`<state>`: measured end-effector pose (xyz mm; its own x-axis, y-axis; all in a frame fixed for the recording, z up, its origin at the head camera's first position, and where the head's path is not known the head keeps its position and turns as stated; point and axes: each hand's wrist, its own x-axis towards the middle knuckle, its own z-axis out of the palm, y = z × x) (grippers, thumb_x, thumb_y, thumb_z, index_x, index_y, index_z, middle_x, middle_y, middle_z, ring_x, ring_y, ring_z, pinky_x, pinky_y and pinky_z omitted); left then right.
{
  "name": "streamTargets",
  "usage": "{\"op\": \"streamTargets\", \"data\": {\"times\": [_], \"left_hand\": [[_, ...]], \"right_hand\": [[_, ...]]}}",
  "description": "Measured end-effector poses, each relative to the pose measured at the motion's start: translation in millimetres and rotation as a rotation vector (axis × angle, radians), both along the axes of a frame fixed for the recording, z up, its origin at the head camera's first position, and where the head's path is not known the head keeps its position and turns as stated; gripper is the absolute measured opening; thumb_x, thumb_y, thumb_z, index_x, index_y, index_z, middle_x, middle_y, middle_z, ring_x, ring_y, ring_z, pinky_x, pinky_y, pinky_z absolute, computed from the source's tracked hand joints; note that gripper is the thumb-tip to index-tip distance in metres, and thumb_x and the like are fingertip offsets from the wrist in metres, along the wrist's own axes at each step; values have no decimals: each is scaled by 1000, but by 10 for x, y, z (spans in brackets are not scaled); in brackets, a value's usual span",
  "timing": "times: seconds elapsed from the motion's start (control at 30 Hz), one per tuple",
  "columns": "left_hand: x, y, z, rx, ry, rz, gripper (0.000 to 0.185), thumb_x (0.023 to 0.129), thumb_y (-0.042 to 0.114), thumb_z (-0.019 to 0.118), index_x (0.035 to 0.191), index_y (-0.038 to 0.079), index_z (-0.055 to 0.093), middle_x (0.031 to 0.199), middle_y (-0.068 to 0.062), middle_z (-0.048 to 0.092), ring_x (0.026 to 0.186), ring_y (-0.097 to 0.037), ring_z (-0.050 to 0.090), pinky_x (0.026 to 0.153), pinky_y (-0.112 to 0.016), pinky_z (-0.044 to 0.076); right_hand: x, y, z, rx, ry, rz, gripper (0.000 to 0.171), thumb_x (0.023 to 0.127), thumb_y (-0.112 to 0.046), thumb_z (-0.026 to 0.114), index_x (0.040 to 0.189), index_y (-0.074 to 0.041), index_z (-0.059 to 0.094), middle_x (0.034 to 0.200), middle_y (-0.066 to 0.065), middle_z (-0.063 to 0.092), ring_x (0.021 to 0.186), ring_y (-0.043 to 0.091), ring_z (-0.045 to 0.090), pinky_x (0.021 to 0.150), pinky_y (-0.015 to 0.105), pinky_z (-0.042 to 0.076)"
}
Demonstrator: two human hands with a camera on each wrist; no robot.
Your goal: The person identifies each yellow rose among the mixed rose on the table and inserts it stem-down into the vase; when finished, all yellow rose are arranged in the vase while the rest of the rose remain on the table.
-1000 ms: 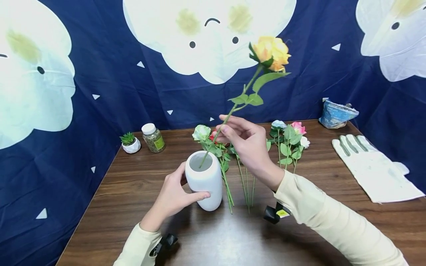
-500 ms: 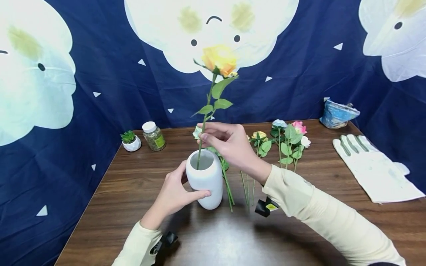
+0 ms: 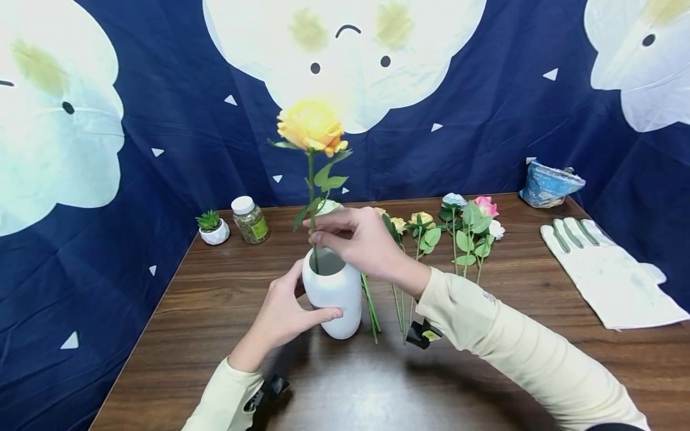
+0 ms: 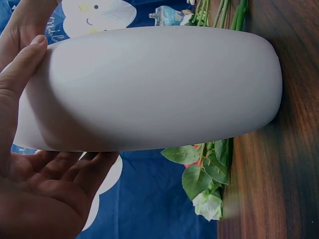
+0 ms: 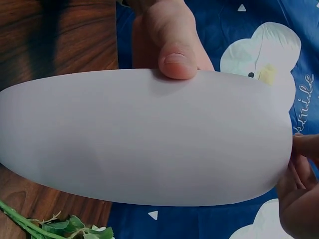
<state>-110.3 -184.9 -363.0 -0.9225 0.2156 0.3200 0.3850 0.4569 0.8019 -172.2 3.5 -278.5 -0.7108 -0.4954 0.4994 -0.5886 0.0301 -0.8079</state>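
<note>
A white vase (image 3: pixel 335 302) stands upright on the table. My left hand (image 3: pixel 286 314) grips it from the left side, with the thumb across its front; the left wrist view shows the fingers curving behind the vase (image 4: pixel 159 89). Just above the rim, my right hand (image 3: pixel 361 242) pinches the stem of a yellow rose (image 3: pixel 311 127) between thumb and fingertips. The lower stem is inside the vase mouth, and its end is hidden by the wall. In the right wrist view, the right hand (image 5: pixel 301 194) is beside the vase's top end.
Behind and right of the vase lie several loose flowers, among them yellow ones (image 3: pixel 422 219) and a pink one (image 3: pixel 486 207). A small potted succulent (image 3: pixel 213 228) and a jar (image 3: pixel 250 221) are at back left. A glove (image 3: pixel 609 275) and a blue bag (image 3: pixel 550 184) lie right.
The right hand has moved left and lowered the yellow rose further into the vase. Its stem has gone from leaning right to nearly upright. The left hand and vase have hardly moved.
</note>
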Motion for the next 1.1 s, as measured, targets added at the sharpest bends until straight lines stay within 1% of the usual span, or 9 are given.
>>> {"op": "streamTargets", "data": {"times": [0.07, 0.13, 0.27, 0.5, 0.67, 0.8, 1.1], "left_hand": [[2, -7, -7, -3, 1, 0, 81, 73, 19, 96, 141, 7, 54, 123, -7, 70, 111, -20, 70, 95, -39, 59], [8, -10, -9, -4, 1, -2, 81, 73, 19, 96, 141, 7, 54, 124, -7, 70, 111, -20, 70, 95, -38, 59], [10, -12, -12, -6, 1, -1, 82, 73, 19, 96, 142, 7, 53, 125, -8, 70, 112, -21, 70, 95, -40, 59], [7, 0, -2, -10, -3, -1, 84, 73, 19, 96, 143, 7, 52, 125, -9, 70, 112, -22, 70, 95, -43, 59], [0, -5, -9, -17, 6, 0, 83, 73, 20, 96, 143, 6, 52, 124, -9, 70, 111, -22, 70, 94, -43, 60], [-8, -10, -13, -17, 11, -3, 82, 73, 20, 96, 142, 5, 53, 124, -11, 70, 111, -23, 70, 94, -45, 60], [-16, -8, -12, -31, 0, 7, 82, 74, 22, 96, 141, 4, 53, 124, -11, 70, 112, -24, 70, 94, -46, 60]], "right_hand": [[2, -18, -14, 26, 23, 3, 17, 92, 6, 70, 107, 9, 76, 101, 18, 78, 87, 23, 77, 77, 28, 63], [8, -32, -14, 43, 42, 8, 17, 92, 5, 71, 107, 8, 77, 103, 16, 78, 87, 22, 77, 77, 27, 63], [16, -31, -11, 70, 69, 6, 18, 91, 5, 71, 108, 6, 77, 101, 15, 79, 90, 19, 77, 79, 24, 62], [10, -24, 4, 103, 97, 5, 17, 91, 3, 73, 107, 5, 78, 108, 12, 78, 92, 18, 77, 80, 23, 62], [2, -26, 14, 127, 92, 7, 16, 92, 2, 73, 107, 5, 78, 108, 12, 78, 92, 17, 77, 80, 22, 61], [2, -25, 23, 146, 81, 9, 17, 93, 1, 72, 109, 5, 77, 108, 12, 78, 93, 18, 77, 80, 22, 61], [15, -24, 37, 174, 75, -8, 20, 93, 0, 73, 112, 5, 76, 104, 15, 78, 95, 21, 76, 81, 23, 61]]}}
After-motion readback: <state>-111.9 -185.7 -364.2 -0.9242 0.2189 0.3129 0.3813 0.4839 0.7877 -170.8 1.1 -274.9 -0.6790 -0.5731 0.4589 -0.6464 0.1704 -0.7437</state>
